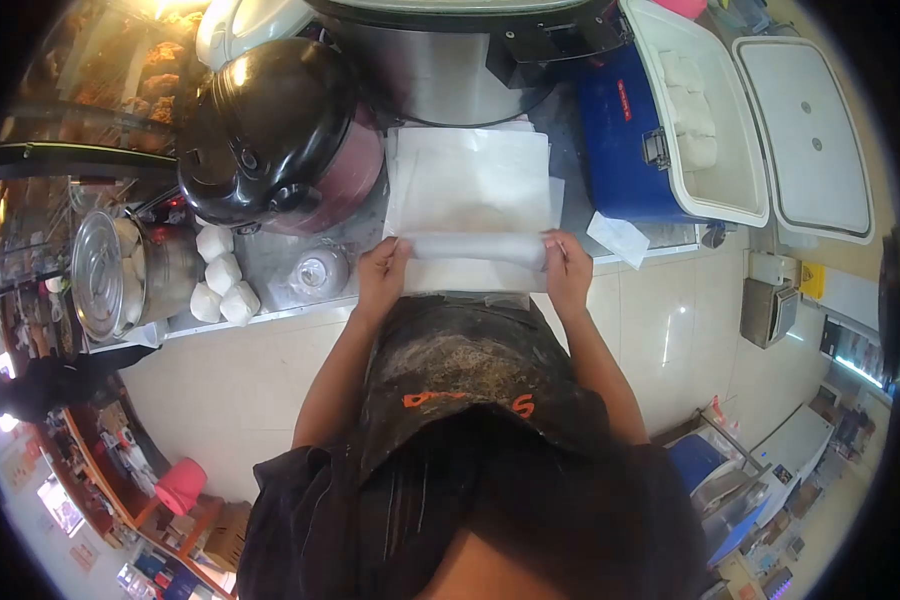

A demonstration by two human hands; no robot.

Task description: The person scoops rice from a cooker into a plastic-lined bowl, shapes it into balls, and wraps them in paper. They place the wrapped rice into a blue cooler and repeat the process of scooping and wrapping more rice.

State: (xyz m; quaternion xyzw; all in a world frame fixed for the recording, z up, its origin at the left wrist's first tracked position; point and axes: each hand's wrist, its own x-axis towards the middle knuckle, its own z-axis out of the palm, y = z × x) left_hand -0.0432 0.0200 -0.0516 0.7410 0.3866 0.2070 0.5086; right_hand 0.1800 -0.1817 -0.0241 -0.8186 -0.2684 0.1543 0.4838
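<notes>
A stack of white paper sheets (467, 170) lies on the metal counter in front of me. The near edge of the top sheet (478, 247) is lifted and curls back over the stack. My left hand (382, 277) pinches that edge at its left corner, and my right hand (568, 272) pinches it at the right corner. More white paper shows beneath, reaching the counter's front edge by my dark, stained apron (460, 355). Whether anything lies under the curl is hidden.
Left of the paper stand a rice cooker (280, 140), a small clear container (320, 272), several white wrapped bundles (222, 275) and a metal pot (165, 270). A large metal vessel (440, 75) is behind. At right, an open blue cooler (620, 130) holds white bundles; a loose paper (618, 238) overhangs the edge.
</notes>
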